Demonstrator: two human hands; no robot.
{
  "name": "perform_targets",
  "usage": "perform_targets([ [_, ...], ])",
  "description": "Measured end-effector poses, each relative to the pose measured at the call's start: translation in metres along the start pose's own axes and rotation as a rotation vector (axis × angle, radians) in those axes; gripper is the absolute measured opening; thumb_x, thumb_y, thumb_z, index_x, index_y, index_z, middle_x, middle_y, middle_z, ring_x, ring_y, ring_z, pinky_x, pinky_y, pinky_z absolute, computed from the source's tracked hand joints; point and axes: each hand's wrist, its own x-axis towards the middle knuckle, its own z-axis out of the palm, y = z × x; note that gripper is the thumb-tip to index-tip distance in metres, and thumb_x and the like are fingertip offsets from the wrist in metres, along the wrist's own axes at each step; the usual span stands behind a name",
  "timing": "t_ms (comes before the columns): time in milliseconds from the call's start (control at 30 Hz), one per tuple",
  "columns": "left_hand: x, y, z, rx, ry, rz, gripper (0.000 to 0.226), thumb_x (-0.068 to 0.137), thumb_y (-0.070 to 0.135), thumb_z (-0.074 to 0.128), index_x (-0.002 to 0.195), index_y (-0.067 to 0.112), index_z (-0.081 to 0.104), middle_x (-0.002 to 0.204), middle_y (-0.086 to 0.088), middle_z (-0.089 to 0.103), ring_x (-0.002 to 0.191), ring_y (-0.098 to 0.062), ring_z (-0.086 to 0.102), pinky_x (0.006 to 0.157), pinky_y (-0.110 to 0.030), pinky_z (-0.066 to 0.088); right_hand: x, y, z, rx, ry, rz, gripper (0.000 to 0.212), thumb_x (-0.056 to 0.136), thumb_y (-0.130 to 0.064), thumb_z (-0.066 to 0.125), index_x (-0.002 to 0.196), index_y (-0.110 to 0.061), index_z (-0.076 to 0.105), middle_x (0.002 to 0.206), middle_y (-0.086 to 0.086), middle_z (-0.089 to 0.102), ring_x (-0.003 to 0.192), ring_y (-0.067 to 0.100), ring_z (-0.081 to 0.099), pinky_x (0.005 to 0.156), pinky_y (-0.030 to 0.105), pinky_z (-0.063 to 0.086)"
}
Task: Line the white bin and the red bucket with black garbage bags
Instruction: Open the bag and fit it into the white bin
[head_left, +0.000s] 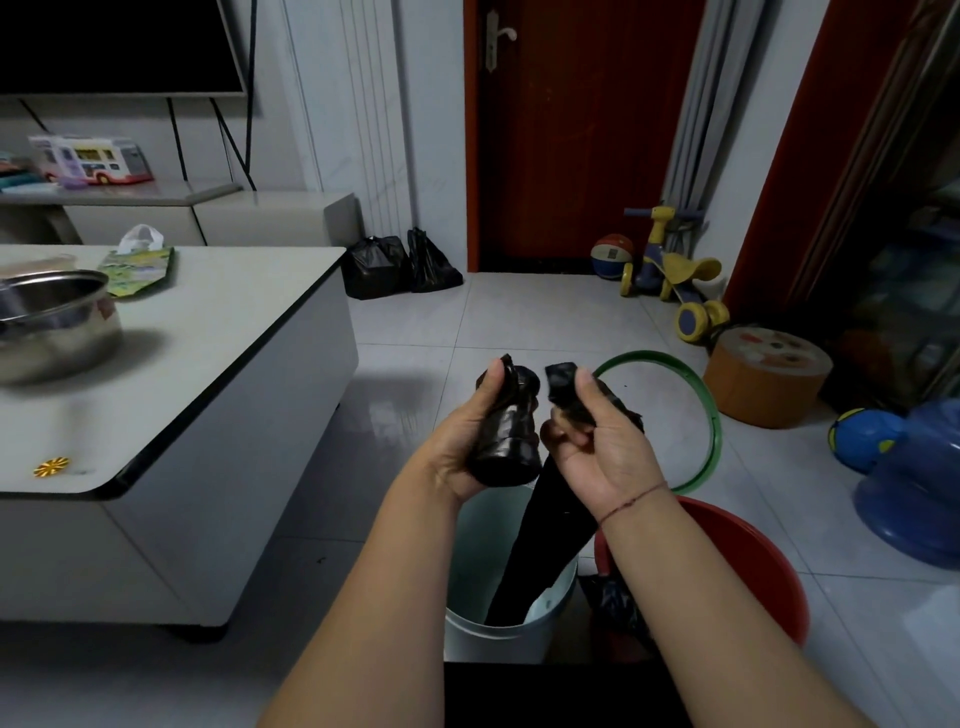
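Observation:
My left hand (470, 441) grips a roll of black garbage bags (511, 436), held upright above the floor. My right hand (597, 447) pinches the top of a single black bag (550, 530), folded into a long strip. That strip hangs down into the white bin (498, 631), which stands on the floor below my hands. The red bucket (753, 566) stands just right of the bin, partly hidden by my right forearm. A crumpled black bag (613, 603) lies in it.
A white low table (218, 332) with a steel pot (52, 322) fills the left. A green hoop (709, 415), an orange stool (763, 379), a blue water jug (914, 483), a ball and a ride-on toy stand to the right. Two black bags (400, 265) sit by the red door.

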Motion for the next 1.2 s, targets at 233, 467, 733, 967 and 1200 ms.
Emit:
perform_targets([
  [233, -0.015, 0.021, -0.069, 0.145, 0.443, 0.284, 0.048, 0.075, 0.019, 0.072, 0.119, 0.009, 0.057, 0.104, -0.011, 0.062, 0.093, -0.024, 0.061, 0.073, -0.034, 0.053, 0.016, 0.019, -0.011, -0.463, 0.087, 0.083, 0.012, 0.08, -0.017, 0.072, 0.082, -0.006, 0.068, 0.065, 0.003, 0.073, 0.057, 0.013, 0.068, 0.051, 0.023, 0.053],
  [467, -0.04, -0.001, -0.202, 0.305, 0.755, 0.282, 0.043, 0.077, 0.008, 0.074, 0.117, 0.014, 0.061, 0.11, -0.01, 0.063, 0.1, -0.027, 0.062, 0.085, -0.04, 0.052, 0.049, 0.061, -0.056, -0.558, 0.038, 0.229, 0.023, 0.065, -0.023, 0.074, 0.082, -0.007, 0.072, 0.074, 0.008, 0.075, 0.066, 0.019, 0.07, 0.062, 0.029, 0.059],
  [733, -0.034, -0.088, -0.308, 0.571, 0.982, 0.141, 0.05, 0.067, 0.005, 0.082, 0.112, 0.015, 0.061, 0.108, -0.004, 0.062, 0.095, -0.017, 0.059, 0.07, -0.017, 0.045, 0.07, 0.126, -0.109, -0.63, -0.043, 0.419, 0.029, 0.073, -0.024, 0.068, 0.099, -0.011, 0.067, 0.085, 0.003, 0.076, 0.075, 0.012, 0.072, 0.055, 0.021, 0.054],
  [967, -0.018, -0.16, -0.355, 0.698, 1.064, 0.035, 0.053, 0.066, 0.0, 0.082, 0.112, 0.009, 0.056, 0.106, -0.007, 0.06, 0.096, -0.02, 0.057, 0.073, -0.021, 0.045, 0.081, 0.16, -0.136, -0.655, -0.052, 0.499, 0.055, 0.073, -0.024, 0.068, 0.124, -0.008, 0.059, 0.118, 0.012, 0.068, 0.111, 0.025, 0.063, 0.094, 0.043, 0.051],
  [1200, -0.021, -0.2, -0.366, 0.773, 1.037, -0.014, 0.06, 0.06, -0.007, 0.081, 0.113, 0.004, 0.055, 0.117, -0.019, 0.056, 0.108, -0.033, 0.056, 0.089, -0.037, 0.049, 0.083, 0.171, -0.142, -0.626, -0.063, 0.521, 0.051, 0.073, -0.023, 0.067, 0.122, -0.013, 0.061, 0.119, 0.007, 0.068, 0.112, 0.021, 0.063, 0.086, 0.034, 0.056],
])
